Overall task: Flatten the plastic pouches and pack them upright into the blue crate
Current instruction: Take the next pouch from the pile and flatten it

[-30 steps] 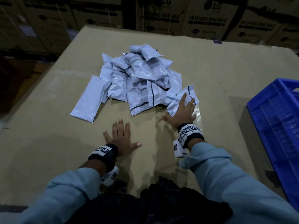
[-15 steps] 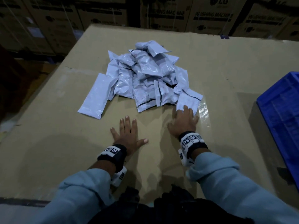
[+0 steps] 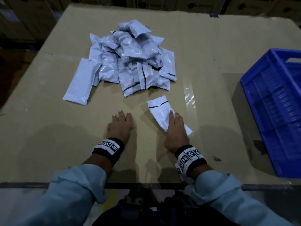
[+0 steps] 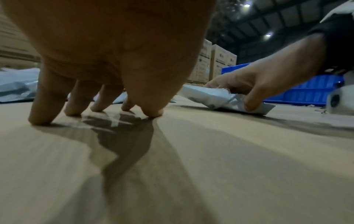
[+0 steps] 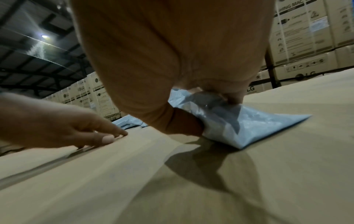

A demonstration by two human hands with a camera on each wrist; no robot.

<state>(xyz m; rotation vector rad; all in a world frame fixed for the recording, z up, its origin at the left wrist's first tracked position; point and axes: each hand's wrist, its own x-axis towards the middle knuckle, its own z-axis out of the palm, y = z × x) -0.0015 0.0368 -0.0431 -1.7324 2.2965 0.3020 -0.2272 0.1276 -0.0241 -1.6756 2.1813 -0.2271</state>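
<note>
A heap of grey plastic pouches (image 3: 133, 59) lies at the middle back of the cardboard table top (image 3: 48, 136). One pouch (image 3: 158, 110) lies apart from the heap, in front of it. My right hand (image 3: 175, 126) grips its near end. In the right wrist view the pouch (image 5: 249, 124) crumples between thumb and fingers. My left hand (image 3: 121, 124) rests beside it on its fingertips (image 4: 46, 106) and holds nothing. The blue crate (image 3: 273, 98) stands at the right edge; what is inside it does not show.
A single flat pouch (image 3: 79, 82) lies left of the heap. A strip of clear tape (image 3: 189, 97) runs along the cardboard between the held pouch and the crate. Stacked appliance cartons (image 5: 306, 37) stand behind the table. The table's front edge is at my body.
My right hand has dragged one pouch out of the heap's right side toward me and now grips its near end. The left hand stayed on the cardboard, its thumb drawn in.
</note>
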